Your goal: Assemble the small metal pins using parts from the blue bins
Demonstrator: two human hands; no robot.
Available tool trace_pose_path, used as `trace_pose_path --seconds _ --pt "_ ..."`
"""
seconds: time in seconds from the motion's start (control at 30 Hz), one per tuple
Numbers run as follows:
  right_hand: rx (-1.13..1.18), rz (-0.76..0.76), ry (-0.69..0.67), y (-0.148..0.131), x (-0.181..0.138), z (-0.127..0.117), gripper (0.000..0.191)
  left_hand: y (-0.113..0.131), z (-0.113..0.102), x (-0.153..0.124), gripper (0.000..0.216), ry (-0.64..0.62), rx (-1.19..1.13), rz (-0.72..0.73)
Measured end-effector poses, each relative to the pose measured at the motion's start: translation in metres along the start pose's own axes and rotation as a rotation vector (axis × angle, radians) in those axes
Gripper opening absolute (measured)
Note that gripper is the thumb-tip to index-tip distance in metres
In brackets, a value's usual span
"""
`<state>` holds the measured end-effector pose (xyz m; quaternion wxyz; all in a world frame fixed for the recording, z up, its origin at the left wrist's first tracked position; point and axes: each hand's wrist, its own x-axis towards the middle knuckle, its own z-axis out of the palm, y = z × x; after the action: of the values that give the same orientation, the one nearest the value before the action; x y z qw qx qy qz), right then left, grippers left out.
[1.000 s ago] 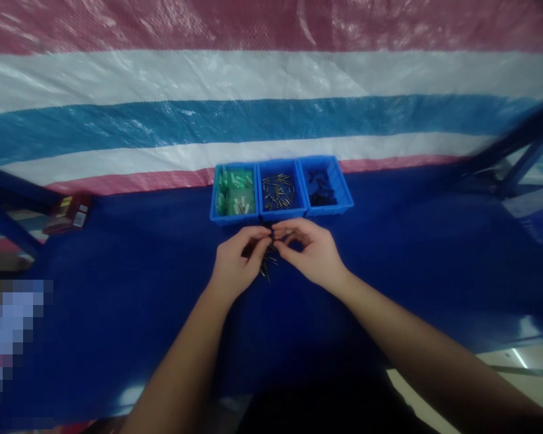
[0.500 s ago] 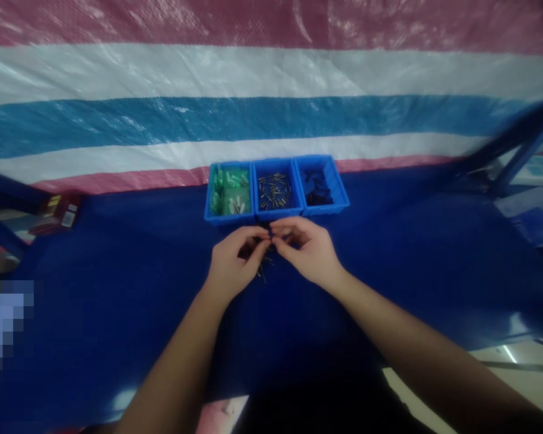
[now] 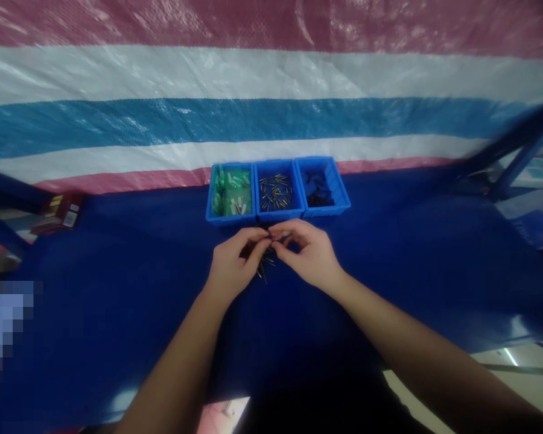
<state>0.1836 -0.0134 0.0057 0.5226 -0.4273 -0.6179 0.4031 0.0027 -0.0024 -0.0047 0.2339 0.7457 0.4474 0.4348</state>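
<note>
My left hand (image 3: 235,262) and my right hand (image 3: 305,253) meet fingertip to fingertip just in front of three blue bins. Both hands are pinched closed on a small dark part between them, too small to name. A little heap of thin dark pins (image 3: 265,268) lies on the blue cloth under the fingertips. The left bin (image 3: 231,194) holds green and pale pieces. In the middle bin (image 3: 277,193) lie several metal pins. Dark pieces fill the right bin (image 3: 321,190).
The table wears a dark blue cloth (image 3: 117,289). Behind it hangs a red, white and blue striped tarp (image 3: 253,90). A small red box (image 3: 57,212) lies at the far left. Blue metal frame bars (image 3: 516,150) stand at the right.
The hands stay together in front of the bins, with only slight finger shifts. The view has drifted a little.
</note>
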Motion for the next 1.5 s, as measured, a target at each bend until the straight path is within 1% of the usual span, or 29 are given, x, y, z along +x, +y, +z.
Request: trace_pose_path --seconds 0.13,0.3,0.5,0.67,0.8,0.87,1.0,1.1,1.3,1.5 --pt "-0.03 0.023 0.011 -0.0018 -0.0002 0.0002 0.023 0.0035 -0.0017 0.0009 0.016 0.001 -0.005 0.0" --pt "0.005 0.089 0.034 -0.0013 -0.0001 0.0001 0.02 0.0056 -0.0017 0.0005 0.017 -0.016 -0.056 -0.015" --pt "0.02 0.11 0.053 -0.0025 0.0009 0.0005 0.017 0.0038 0.0007 -0.0006 0.016 -0.012 -0.07 -0.009" --pt "0.003 0.09 0.035 -0.0013 0.0002 0.0008 0.018 0.0022 -0.0001 0.0016 0.013 0.012 -0.027 -0.004" --pt "0.0 0.043 -0.021 0.0003 -0.0008 0.0016 0.026 0.0016 -0.0012 0.0013 0.01 0.013 0.011 -0.015" --pt "0.009 0.049 -0.026 0.0008 -0.0012 0.0022 0.027 0.0018 -0.0016 0.0007 0.011 0.001 0.021 -0.019" --pt "0.012 0.094 -0.01 0.0006 -0.0018 0.0028 0.023 0.004 -0.0026 0.0005 0.017 -0.008 -0.004 -0.028" --pt "-0.002 0.091 -0.001 0.0 -0.0019 0.0027 0.02 0.0055 -0.0022 0.0004 0.016 0.015 -0.014 -0.025" --pt "-0.043 0.11 0.006 -0.0009 -0.0003 0.0027 0.017 0.0023 -0.0002 -0.0011 0.014 0.007 -0.03 -0.015" --pt "-0.035 0.076 -0.029 0.0004 -0.0011 0.0034 0.022 0.0002 -0.0021 0.0 0.013 -0.006 0.002 -0.023"
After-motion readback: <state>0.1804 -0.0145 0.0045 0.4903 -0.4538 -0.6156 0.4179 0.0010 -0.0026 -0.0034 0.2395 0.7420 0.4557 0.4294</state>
